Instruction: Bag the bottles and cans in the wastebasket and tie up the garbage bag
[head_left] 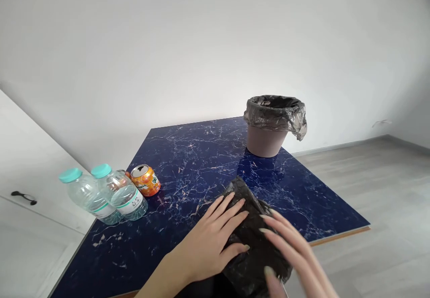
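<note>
A black plastic bag (250, 253), folded into a flat strip, lies at the near edge of the blue marbled table (188, 163), its lower end reaching past the edge. My left hand (221, 231) rests flat on the bag's left side with the fingers stretched out. Over the bag's right side is my right hand (292, 249), fingers extended and thumb apart, slightly blurred. Its fingertips touch or hover just above the plastic; I cannot tell which.
Two clear bottles with turquoise caps (101, 170) stand at the table's left, beside an orange drink can (146, 180). At the back right stands a mauve bin (265, 141) lined with a dark bag (275, 114). A white cabinet (33, 226) is at the left.
</note>
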Motion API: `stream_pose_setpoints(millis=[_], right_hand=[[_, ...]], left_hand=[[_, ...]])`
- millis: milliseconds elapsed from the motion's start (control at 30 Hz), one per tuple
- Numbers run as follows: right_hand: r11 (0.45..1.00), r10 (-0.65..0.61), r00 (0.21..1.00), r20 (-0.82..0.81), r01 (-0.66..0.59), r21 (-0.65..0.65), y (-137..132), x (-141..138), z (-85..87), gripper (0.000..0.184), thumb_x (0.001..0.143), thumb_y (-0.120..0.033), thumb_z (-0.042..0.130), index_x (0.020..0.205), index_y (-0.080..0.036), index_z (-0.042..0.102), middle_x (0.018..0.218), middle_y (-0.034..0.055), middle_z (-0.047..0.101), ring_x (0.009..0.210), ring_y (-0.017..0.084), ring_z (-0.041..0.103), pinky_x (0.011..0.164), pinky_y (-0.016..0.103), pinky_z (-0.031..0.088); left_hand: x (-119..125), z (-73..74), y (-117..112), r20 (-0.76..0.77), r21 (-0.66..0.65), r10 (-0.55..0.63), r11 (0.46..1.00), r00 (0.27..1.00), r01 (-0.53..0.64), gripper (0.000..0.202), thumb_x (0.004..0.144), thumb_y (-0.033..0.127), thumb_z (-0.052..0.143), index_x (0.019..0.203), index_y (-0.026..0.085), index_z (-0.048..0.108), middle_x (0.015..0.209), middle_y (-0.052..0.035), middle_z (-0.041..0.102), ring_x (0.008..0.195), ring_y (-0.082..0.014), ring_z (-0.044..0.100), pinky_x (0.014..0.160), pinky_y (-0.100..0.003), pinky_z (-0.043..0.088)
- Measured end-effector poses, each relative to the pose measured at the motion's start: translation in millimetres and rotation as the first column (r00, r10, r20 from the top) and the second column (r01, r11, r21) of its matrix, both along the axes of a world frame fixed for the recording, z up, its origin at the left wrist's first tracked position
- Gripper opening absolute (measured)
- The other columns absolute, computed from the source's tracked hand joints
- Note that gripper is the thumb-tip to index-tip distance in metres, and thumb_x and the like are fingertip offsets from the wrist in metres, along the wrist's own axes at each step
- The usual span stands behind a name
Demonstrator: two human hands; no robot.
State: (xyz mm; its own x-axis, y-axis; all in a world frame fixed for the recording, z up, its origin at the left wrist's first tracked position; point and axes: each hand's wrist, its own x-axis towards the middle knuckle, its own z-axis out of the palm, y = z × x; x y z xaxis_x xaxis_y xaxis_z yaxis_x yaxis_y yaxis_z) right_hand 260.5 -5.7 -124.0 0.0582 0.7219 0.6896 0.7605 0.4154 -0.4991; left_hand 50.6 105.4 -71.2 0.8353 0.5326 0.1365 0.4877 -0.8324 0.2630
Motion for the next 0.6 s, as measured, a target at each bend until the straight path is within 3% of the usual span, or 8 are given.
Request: stream_pose_setpoints(millis=[100, 233, 400, 500, 600], right_hand=[[0.997, 0.076, 0.966, 0.246, -0.075, -0.011, 18.1, -26.4, 10.3, 0.074, 0.106, -0.019, 0.053, 0.175, -0.025, 0.028, 0.173, 0.0107, 0.046, 0.16, 0.04, 0.041, 0.117, 0.06, 0.055], [0.999, 0.031, 0.891, 0.453, -0.031, -0.007, 39.2, -40.4, -2.2, 0.086, 0.109, -0.045, 0.054, 0.178, -0.012, 0.014, 0.174, 0.0201, 0.039, 0.161, 0.049, 0.035, 0.115, 0.073, 0.051], [0.989, -0.076, 0.886, 0.458, 0.125, -0.077, 50.3, -32.1, -39.2, 0.087, 0.111, -0.056, 0.047, 0.179, -0.021, 0.004, 0.177, 0.0186, 0.034, 0.163, 0.047, 0.032, 0.118, 0.075, 0.045], [0.975, -0.096, 0.893, 0.439, 0.172, -0.137, 55.9, -21.9, -55.3, 0.08, 0.114, -0.051, 0.04, 0.179, -0.025, 0.001, 0.179, 0.0164, 0.03, 0.164, 0.044, 0.03, 0.122, 0.073, 0.04], [0.961, -0.06, 0.912, 0.405, 0.162, -0.222, 63.5, -12.2, -62.4, 0.074, 0.115, -0.051, 0.038, 0.179, -0.027, 0.011, 0.18, 0.0134, 0.025, 0.166, 0.04, 0.028, 0.127, 0.07, 0.035]], left_hand=[[7.9, -5.9, 5.9, -0.053, 0.016, -0.07, 0.997, 0.996, 0.071, 0.079, 0.112, 0.042, 0.057, 0.178, 0.03, 0.014, 0.182, -0.005, 0.026, 0.171, -0.031, 0.014, 0.138, -0.059, 0.024], [11.7, -15.2, 8.1, -0.092, 0.053, -0.158, 0.985, 0.983, 0.164, 0.087, 0.108, 0.033, 0.06, 0.178, 0.032, 0.008, 0.183, -0.0037, 0.022, 0.17, -0.0337, 0.012, 0.139, -0.061, 0.015], [11.2, -28.4, 9.3, -0.1, 0.004, -0.091, 0.996, 0.991, 0.092, 0.108, 0.092, 0.023, 0.069, 0.179, 0.026, 0.005, 0.184, -0.0068, 0.019, 0.171, -0.0349, 0.01, 0.141, -0.058, 0.014], [9.3, -34.6, 12.4, -0.091, -0.026, -0.054, 0.998, 0.994, 0.052, 0.105, 0.098, 0.035, 0.072, 0.179, 0.026, 0.004, 0.184, -0.0067, 0.018, 0.171, -0.0336, 0.012, 0.141, -0.056, 0.014], [7.6, -39.7, 16.4, -0.072, -0.021, -0.038, 0.999, 0.997, 0.036, 0.104, 0.102, 0.046, 0.071, 0.178, 0.028, 0.003, 0.184, -0.0063, 0.016, 0.171, -0.0346, 0.011, 0.14, -0.058, 0.017]])
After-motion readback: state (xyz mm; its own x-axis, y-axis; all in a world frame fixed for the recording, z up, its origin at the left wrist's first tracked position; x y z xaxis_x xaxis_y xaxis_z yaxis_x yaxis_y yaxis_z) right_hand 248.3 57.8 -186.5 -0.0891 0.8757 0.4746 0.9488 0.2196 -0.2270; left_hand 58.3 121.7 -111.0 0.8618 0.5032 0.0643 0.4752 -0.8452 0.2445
